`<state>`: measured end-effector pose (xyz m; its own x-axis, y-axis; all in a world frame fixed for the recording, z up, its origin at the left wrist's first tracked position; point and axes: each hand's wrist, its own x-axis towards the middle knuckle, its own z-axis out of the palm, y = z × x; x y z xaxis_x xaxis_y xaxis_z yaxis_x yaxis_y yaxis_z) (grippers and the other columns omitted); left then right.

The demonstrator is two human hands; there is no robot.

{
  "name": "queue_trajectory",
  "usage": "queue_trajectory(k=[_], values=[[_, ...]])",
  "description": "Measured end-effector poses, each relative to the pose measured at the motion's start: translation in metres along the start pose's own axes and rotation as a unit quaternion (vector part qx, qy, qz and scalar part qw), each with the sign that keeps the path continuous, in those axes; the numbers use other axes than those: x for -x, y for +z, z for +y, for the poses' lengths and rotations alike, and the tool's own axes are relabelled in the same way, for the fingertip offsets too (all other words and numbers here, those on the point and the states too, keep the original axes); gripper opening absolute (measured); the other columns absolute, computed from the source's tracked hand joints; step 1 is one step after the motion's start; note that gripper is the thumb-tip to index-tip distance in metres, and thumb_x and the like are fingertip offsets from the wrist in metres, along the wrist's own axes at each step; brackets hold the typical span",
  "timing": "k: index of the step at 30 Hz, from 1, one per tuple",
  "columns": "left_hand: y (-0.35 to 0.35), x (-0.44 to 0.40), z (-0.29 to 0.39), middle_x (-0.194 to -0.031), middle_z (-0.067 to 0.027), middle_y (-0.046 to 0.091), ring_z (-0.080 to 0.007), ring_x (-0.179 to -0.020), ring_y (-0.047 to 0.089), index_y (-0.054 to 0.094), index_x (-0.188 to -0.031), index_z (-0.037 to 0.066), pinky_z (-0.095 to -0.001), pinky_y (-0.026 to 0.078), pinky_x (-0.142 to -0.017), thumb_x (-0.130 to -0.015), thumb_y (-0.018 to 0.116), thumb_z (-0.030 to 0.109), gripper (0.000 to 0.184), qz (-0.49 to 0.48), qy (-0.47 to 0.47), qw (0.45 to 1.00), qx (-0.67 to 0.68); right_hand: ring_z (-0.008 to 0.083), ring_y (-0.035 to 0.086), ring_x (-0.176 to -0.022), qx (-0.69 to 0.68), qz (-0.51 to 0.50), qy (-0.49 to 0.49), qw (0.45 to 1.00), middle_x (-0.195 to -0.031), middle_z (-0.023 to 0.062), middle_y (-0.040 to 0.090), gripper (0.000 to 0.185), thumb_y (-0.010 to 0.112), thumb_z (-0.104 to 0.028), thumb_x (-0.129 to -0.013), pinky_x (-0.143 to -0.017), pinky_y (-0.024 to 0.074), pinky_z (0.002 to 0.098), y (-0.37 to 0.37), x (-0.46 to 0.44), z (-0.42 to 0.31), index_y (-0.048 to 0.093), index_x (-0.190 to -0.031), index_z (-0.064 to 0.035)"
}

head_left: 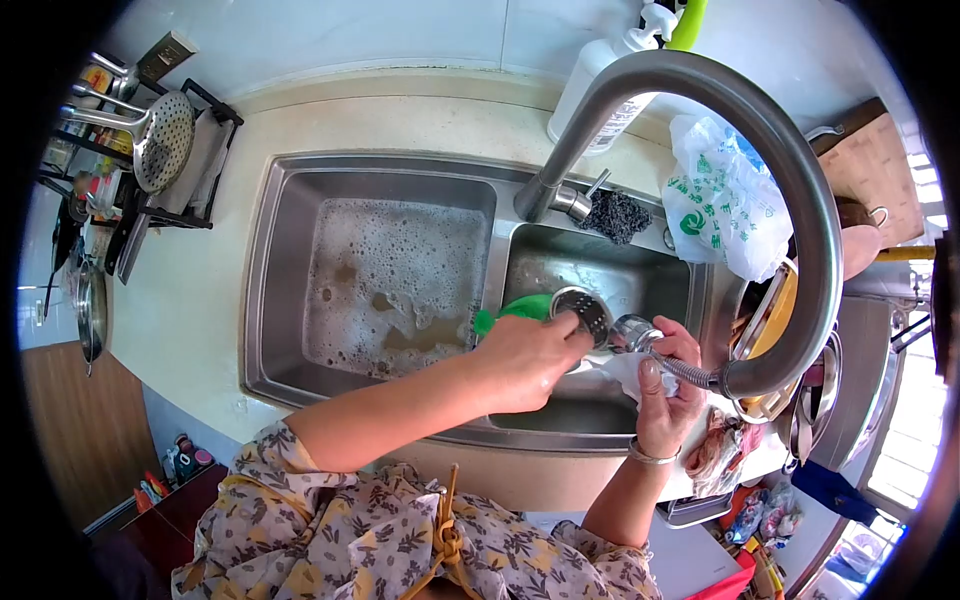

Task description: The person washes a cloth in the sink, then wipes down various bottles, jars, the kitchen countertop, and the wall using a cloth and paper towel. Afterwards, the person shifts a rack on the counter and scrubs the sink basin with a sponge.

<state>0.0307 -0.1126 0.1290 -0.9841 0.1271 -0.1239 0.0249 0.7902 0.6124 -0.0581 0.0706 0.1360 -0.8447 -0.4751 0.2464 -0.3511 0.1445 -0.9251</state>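
Observation:
My left hand reaches over the divider of the double sink, its fingers closed around a small metal strainer cup with holes in its base. Right beside the cup is the chrome faucet head, hanging from a coiled metal hose. My right hand is wrapped around this head and hose, near a whitish, crumpled-looking patch that I cannot make out clearly. A green object lies behind my left hand, partly hidden by it.
Cloudy, foamy water fills much of the left basin. The large curved faucet arches over the right basin. Behind stand a white pump bottle, a dark scrubber and a plastic bag. Utensils hang left around a skimmer.

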Motion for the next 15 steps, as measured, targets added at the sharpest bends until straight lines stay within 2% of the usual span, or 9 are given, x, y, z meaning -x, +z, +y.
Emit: queue_trajectory(k=[1,3,6,9,13,15], values=[[0.001,-0.001,0.002,-0.096,-0.0097,0.053,-0.0285,-0.078,0.064,0.055,-0.112,0.007,-0.0425,0.052,-0.063,-0.072,0.067,0.008,0.042,0.001,0.001,1.000,0.001,0.0242,0.053,-0.104,-0.015,-0.004,0.014,1.000,-0.116,0.0186,0.057,0.022,0.069,-0.015,-0.083,-0.093,0.0404,0.0371,0.002,0.000,-0.004,0.061,-0.095,0.0006],[0.002,-0.004,0.006,-0.094,-0.0079,0.052,-0.0249,-0.077,0.064,0.058,-0.106,0.009,-0.0404,0.051,-0.062,-0.072,0.065,0.009,0.034,0.031,0.035,0.995,-0.088,0.0244,0.054,-0.104,-0.008,-0.012,0.013,1.000,-0.115,0.0185,0.057,0.021,0.069,-0.015,-0.083,-0.093,0.0404,0.0371,0.001,0.000,-0.006,0.061,-0.095,0.0006],[0.013,0.001,0.007,-0.095,-0.0081,0.052,-0.0237,-0.078,0.063,0.061,-0.102,0.010,-0.0394,0.051,-0.064,-0.075,0.061,0.012,0.027,0.072,0.056,0.987,-0.132,0.0251,0.055,-0.104,-0.004,-0.015,0.011,1.000,-0.114,0.0183,0.058,0.022,0.069,-0.015,-0.083,-0.093,0.0406,0.0376,-0.002,-0.001,-0.007,0.062,-0.096,0.0006],[0.019,0.002,0.003,-0.097,-0.0082,0.052,-0.0233,-0.080,0.062,0.063,-0.101,0.011,-0.0396,0.051,-0.067,-0.078,0.057,0.014,0.024,0.073,0.075,0.985,-0.134,0.0253,0.055,-0.106,0.005,-0.028,0.021,0.999,-0.115,0.0183,0.058,0.023,0.070,-0.016,-0.083,-0.093,0.0409,0.0377,-0.005,-0.002,-0.009,0.061,-0.096,0.0003],[0.028,-0.004,-0.007,-0.099,-0.0084,0.053,-0.0250,-0.083,0.062,0.062,-0.108,0.012,-0.0408,0.051,-0.068,-0.075,0.060,0.011,0.032,0.085,0.073,0.990,-0.089,0.0252,0.055,-0.106,-0.027,-0.044,0.025,0.998,-0.115,0.0183,0.058,0.024,0.070,-0.017,-0.082,-0.093,0.0411,0.0373,-0.004,-0.005,-0.007,0.061,-0.097,-0.0004],[0.025,-0.008,-0.011,-0.098,-0.0087,0.052,-0.0275,-0.083,0.062,0.059,-0.114,0.011,-0.0416,0.051,-0.069,-0.073,0.063,0.007,0.042,0.022,0.067,0.997,-0.021,0.0251,0.055,-0.106,-0.036,-0.046,0.025,0.998,-0.116,0.0183,0.058,0.024,0.070,-0.016,-0.082,-0.093,0.0411,0.0371,-0.005,-0.006,-0.006,0.061,-0.097,-0.0006]])
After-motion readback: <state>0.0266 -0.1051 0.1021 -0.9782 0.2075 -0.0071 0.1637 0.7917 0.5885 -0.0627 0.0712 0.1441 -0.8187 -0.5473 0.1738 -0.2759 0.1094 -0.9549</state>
